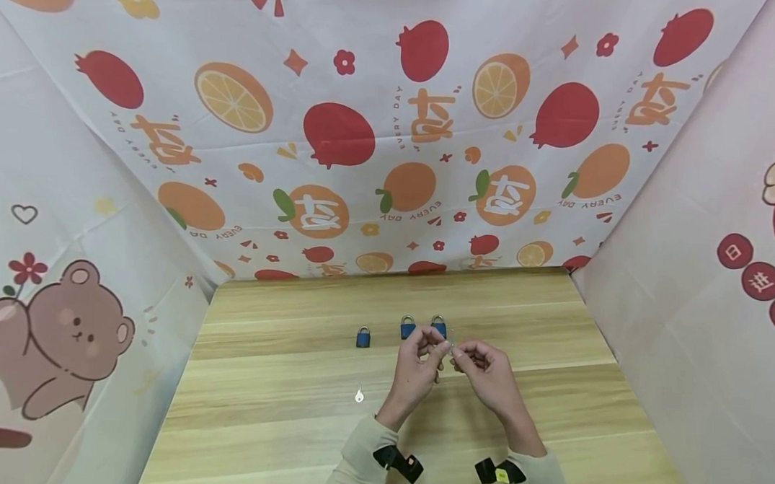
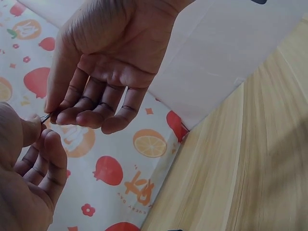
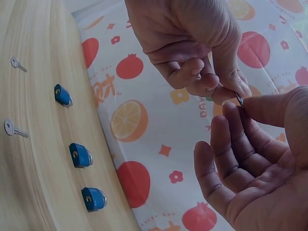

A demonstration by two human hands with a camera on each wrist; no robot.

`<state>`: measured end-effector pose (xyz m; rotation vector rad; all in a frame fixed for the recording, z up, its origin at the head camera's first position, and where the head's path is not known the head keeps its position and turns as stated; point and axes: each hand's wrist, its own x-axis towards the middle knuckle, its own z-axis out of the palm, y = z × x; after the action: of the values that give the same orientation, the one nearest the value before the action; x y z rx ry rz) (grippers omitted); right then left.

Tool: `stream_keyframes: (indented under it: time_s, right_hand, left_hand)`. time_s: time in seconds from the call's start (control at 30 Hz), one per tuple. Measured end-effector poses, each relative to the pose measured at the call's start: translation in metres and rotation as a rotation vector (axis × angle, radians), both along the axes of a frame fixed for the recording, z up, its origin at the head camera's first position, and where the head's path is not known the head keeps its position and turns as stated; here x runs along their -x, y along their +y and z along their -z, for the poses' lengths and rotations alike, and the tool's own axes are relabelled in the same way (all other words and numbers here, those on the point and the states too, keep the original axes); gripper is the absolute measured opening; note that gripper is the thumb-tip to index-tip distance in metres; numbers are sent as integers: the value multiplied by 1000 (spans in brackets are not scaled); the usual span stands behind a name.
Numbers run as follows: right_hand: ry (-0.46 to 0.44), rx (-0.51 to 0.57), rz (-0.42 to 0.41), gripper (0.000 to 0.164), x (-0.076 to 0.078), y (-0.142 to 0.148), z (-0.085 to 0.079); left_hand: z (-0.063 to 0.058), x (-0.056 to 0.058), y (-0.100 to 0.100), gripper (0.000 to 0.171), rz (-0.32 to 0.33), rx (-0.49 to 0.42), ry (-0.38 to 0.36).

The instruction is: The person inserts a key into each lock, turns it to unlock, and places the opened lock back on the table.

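Note:
My left hand (image 1: 417, 370) and right hand (image 1: 490, 380) meet over the table, thumbs and fingertips together. Between them they pinch a small thin metal key (image 3: 239, 99), mostly hidden by the fingertips. In the left wrist view the right hand (image 2: 113, 62) is on top and the left hand (image 2: 29, 163) at lower left, the key's dark edge (image 2: 45, 117) showing between. Beyond the hands stand three blue padlocks, a left one (image 1: 363, 338), a middle one (image 1: 407, 328) and a right one (image 1: 439, 325), all with shackles closed.
One silver key (image 1: 359, 395) lies on the wooden table (image 1: 257, 409) left of my left wrist. A second loose key (image 3: 15, 128) shows in the right wrist view. A fruit-print cloth (image 1: 340, 135) rises behind the table's far edge, with pale cloth walls at both sides.

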<state>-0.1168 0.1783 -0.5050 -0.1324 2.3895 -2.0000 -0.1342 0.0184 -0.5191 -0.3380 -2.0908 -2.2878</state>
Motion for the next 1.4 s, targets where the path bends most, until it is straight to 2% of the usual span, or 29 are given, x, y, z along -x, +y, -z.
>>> stream_keyframes:
  time_s: [0.3, 0.53, 0.7, 0.9, 1.13, 1.4]
  right_hand:
    - [-11, 18, 6, 26, 2, 1, 3]
    - [-56, 30, 67, 22, 2, 3, 1]
    - [-70, 35, 88, 22, 3, 4, -2]
    - [-88, 42, 104, 22, 2, 5, -3]
    - [-71, 52, 113, 19, -2, 8, -6]
    - [-18, 47, 91, 22, -6, 10, -12]
  left_hand:
    - [1, 2, 0, 20, 24, 12, -12]
    - [2, 5, 0, 25, 54, 45, -61]
    - [4, 7, 0, 28, 35, 82, -88]
    - [7, 12, -1, 29, 26, 118, -73]
    - [14, 22, 1, 26, 15, 244, -33]
    - [24, 38, 0, 25, 39, 383, 9]
